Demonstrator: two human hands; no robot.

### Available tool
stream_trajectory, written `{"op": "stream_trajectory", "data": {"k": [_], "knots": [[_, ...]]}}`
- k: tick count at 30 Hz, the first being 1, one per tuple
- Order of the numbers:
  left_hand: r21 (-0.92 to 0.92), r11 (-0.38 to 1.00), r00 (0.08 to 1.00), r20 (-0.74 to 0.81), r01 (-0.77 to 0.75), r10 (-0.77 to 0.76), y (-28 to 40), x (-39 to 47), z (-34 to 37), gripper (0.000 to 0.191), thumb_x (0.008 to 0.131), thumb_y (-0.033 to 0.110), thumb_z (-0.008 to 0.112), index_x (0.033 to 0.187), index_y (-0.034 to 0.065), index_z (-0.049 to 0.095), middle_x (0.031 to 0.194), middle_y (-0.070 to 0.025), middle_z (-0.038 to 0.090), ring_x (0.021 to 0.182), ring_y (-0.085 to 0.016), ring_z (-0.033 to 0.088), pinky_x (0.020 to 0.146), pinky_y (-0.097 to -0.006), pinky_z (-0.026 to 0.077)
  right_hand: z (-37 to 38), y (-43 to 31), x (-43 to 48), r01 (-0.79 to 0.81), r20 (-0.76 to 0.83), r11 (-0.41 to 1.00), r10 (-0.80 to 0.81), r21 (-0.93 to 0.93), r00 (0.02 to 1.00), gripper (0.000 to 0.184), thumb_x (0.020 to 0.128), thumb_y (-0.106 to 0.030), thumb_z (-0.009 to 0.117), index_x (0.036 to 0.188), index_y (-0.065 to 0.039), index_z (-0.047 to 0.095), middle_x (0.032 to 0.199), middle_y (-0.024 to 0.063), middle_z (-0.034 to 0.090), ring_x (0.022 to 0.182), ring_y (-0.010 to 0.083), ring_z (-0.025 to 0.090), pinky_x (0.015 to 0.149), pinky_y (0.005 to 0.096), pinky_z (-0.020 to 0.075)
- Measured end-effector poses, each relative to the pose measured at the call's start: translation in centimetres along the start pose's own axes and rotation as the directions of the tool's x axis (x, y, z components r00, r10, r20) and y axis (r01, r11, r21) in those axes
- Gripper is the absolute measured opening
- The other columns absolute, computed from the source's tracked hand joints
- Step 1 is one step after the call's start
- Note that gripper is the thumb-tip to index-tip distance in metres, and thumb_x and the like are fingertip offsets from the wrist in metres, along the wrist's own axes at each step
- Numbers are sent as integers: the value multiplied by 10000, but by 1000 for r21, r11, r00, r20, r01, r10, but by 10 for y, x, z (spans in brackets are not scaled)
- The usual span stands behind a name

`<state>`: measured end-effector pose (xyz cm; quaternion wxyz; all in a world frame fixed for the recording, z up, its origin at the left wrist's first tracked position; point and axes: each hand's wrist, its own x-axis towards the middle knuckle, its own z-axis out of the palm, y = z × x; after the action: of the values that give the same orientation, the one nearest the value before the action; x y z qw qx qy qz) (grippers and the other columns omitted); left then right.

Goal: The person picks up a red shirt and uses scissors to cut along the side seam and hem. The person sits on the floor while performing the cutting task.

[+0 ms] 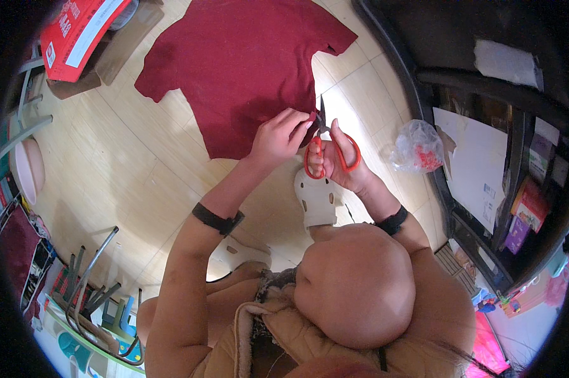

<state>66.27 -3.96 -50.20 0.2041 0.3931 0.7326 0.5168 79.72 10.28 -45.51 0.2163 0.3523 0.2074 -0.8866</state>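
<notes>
A dark red short-sleeved shirt [246,66] hangs or lies spread out before me; the picture does not settle which. My left hand [282,134] pinches its lower right edge between thumb and fingers. My right hand [338,158] holds scissors [322,124] with red handles, fingers in one loop and thumb at the other. The dark blades point away from me and are parted around or right beside the shirt's edge, close to my left fingertips. White clogs [316,198] are on my feet below the hands.
Black shelving [421,73] with boxes stands on the right, a clear plastic bag [416,146] with red bits beside it. A red package [83,35] rests on a cardboard box [128,38] at upper left. A pink basin [30,171] and metal-legged furniture [93,264] line the left side.
</notes>
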Motion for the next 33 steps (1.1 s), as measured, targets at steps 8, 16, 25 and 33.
{"op": "stream_trajectory", "data": {"k": [8, 16, 25, 33], "knots": [[70, 997, 1000, 8, 17, -17, -6, 1, 2, 272, 939, 87, 667, 1179, -5, 579, 1009, -198, 648, 894, -395, 668, 751, -444, 548, 6, -14, 5, 69, -13, 990, -71, -123, 997, 728, 975, -817, 287, 857, -129, 493, 716, -30, 436, 628, 133, 458, 615, 264, 406], [199, 979, 995, -74, -51, 67, -19, -1, 26, 214, 938, 63, 656, 1127, 26, 565, 1066, -195, 611, 869, -375, 661, 774, -471, 541, 4, -11, -11, 63, -43, 993, -67, -97, 997, 688, 988, -787, 338, 830, -132, 479, 696, -34, 424, 598, 123, 447, 589, 263, 411], [231, 961, 988, 83, -149, 133, -12, -5, 15, 209, 857, 100, 695, 1043, 67, 605, 1059, -139, 576, 928, -364, 638, 798, -471, 533, -4, -18, 3, 27, -41, 993, -32, -118, 999, 681, 982, -783, 380, 822, -130, 486, 674, -37, 433, 582, 124, 466, 586, 258, 427], [441, 897, 999, 35, -39, 27, -11, 2, 37, 310, 850, 201, 726, 1070, 35, 587, 1032, -158, 527, 984, -369, 581, 829, -465, 480, 3, -22, 2, 54, 4, 997, -54, -58, 999, 716, 968, -816, 338, 847, -128, 496, 693, -34, 432, 608, 134, 459, 608, 272, 414]]}}
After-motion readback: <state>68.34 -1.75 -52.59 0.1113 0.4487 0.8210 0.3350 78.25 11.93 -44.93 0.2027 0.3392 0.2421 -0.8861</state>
